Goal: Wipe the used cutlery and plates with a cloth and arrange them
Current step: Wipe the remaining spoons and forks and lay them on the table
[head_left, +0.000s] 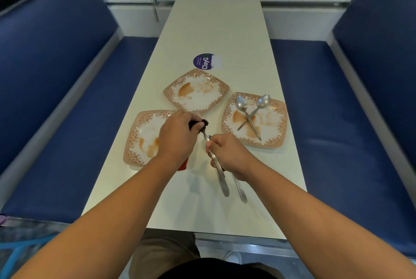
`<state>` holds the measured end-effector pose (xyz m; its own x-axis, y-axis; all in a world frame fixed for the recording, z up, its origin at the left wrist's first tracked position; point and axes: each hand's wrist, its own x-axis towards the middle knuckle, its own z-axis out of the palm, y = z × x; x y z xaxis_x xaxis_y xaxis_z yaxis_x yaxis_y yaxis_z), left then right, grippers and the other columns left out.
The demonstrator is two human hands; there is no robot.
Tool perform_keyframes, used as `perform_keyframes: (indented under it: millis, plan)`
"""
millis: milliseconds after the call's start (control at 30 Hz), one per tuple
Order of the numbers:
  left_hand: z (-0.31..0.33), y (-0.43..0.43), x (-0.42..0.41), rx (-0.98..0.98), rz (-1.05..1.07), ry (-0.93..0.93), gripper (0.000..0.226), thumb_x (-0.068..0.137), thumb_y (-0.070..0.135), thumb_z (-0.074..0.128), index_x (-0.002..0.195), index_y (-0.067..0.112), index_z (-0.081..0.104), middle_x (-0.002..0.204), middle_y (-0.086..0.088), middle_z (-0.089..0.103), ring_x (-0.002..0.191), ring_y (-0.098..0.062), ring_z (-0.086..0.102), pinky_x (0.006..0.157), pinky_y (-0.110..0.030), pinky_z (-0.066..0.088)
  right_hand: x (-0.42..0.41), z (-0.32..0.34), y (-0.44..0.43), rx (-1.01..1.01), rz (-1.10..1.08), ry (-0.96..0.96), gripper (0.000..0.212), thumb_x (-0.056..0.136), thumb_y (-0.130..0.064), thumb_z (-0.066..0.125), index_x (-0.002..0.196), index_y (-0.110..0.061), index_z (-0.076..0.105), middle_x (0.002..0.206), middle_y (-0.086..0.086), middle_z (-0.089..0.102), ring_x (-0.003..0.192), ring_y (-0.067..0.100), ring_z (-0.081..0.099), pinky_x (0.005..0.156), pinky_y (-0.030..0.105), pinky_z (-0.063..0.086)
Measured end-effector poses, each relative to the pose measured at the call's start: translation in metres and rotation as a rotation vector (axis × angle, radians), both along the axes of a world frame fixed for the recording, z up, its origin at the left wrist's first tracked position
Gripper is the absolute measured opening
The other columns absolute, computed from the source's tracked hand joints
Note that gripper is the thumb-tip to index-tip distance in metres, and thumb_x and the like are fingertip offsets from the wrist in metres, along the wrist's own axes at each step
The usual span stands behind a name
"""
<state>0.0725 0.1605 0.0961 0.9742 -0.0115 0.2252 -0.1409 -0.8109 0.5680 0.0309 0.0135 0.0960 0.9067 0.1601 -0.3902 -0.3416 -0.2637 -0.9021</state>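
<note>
Cloth point(204, 122) in left fingers point(190, 118) wraps cutlery point(221, 179) — right fingers point(216, 144) grip its handles.

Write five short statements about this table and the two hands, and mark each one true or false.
1. Two spoons lie crossed on the right plate. True.
2. The left plate and the far plate are wiped clean. False: both show brown stains.
3. The left hand grips a dark cloth. True.
4. The right hand is empty. False: it grips two pieces of cutlery, their handles pointing toward the camera.
5. The purple sticker lies on a plate. False: it is on the table, beyond the plates.
</note>
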Motion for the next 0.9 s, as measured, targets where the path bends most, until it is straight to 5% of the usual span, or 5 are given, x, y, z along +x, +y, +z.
perform_keyframes:
  millis: [167,433,667,900]
  plan:
    - [-0.003,0.007,0.005,0.078,0.083,-0.057,0.013,0.096,0.029,0.061,0.100,0.022,0.072,0.096,0.008,0.060,0.094,-0.015,0.055,0.072,-0.028,0.040,-0.006,0.003,0.002,0.033,0.008,0.053,0.034,0.103,-0.016,0.046,0.071,-0.007,0.055,0.068,0.006,0.047,0.051,0.020,0.043,0.051,0.025,0.043]
    - [-0.012,-0.005,-0.018,-0.141,-0.012,0.100,0.011,0.093,0.029,0.067,0.099,0.024,0.074,0.095,0.008,0.071,0.089,-0.013,0.063,0.078,-0.029,0.050,-0.001,-0.004,-0.006,0.045,-0.047,0.090,0.030,0.103,-0.013,0.045,0.076,-0.004,0.055,0.071,0.011,0.048,0.054,0.023,0.046,0.036,0.017,0.034]
    - [-0.006,0.012,-0.016,-0.264,0.145,0.096,0.011,0.095,0.033,0.065,0.098,0.027,0.074,0.084,0.017,0.064,0.082,-0.006,0.059,0.067,-0.018,0.042,-0.014,-0.036,-0.001,-0.063,-0.089,0.171,0.020,0.094,-0.014,0.066,0.079,-0.001,0.070,0.060,0.013,0.064,0.040,0.022,0.059,0.047,0.030,0.054]
    - [-0.012,0.024,-0.024,-0.317,0.194,0.163,0.013,0.095,0.032,0.064,0.099,0.026,0.075,0.089,0.016,0.067,0.083,-0.005,0.061,0.073,-0.028,0.048,-0.022,-0.053,0.000,-0.284,0.068,0.252,0.020,0.092,-0.023,0.070,0.080,-0.007,0.069,0.060,0.008,0.070,0.061,0.029,0.073,0.063,0.036,0.061]
